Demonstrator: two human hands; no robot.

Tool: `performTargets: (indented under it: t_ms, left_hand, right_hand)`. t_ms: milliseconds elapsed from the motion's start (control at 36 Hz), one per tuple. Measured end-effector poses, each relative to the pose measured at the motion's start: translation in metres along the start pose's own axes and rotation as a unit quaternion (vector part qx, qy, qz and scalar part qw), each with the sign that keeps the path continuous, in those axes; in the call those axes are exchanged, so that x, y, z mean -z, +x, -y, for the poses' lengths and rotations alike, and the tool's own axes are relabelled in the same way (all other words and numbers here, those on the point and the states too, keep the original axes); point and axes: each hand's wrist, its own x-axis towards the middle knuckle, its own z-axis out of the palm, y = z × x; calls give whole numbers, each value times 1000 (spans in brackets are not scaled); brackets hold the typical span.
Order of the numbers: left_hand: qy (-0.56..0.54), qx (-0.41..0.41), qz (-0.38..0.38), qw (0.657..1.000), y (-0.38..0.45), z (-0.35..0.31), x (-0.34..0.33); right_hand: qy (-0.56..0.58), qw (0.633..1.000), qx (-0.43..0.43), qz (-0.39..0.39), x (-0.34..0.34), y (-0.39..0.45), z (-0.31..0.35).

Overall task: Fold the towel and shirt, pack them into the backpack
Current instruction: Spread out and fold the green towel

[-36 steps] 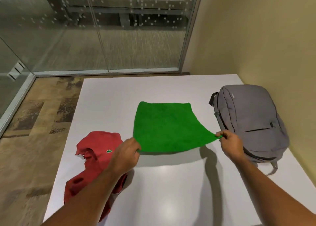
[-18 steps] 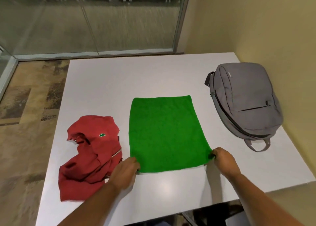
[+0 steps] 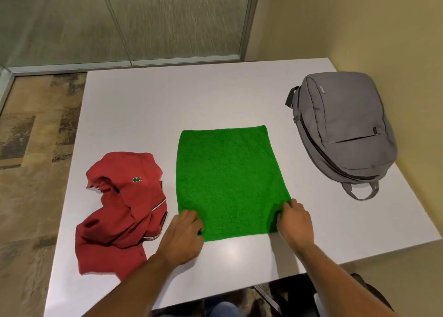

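White table: both hands cover the green towel's near corners

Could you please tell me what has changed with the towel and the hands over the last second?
The towel, held up by its near corners a second ago, now lies flat on the table. The left hand and right hand came down with it and remain at those corners. The shirt and backpack stayed put.
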Motion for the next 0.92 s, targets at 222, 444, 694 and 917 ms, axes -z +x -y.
performTargets:
  t_ms: [222,444,694,917]
  left_hand:
    - [17,22,-48,998,42,-37,-31]
    - [-72,65,-60,993,75,-54,-52]
    - [45,74,-23,996,79,-37,-81]
    - [71,110,-18,991,72,-29,-81]
  right_hand:
    - [115,982,141,-44,-41,1,79]
    - [293,945,146,19,-66,12,122]
    - [233,949,213,-7,-94,25,113]
    - [95,979,177,-31,-88,38,79]
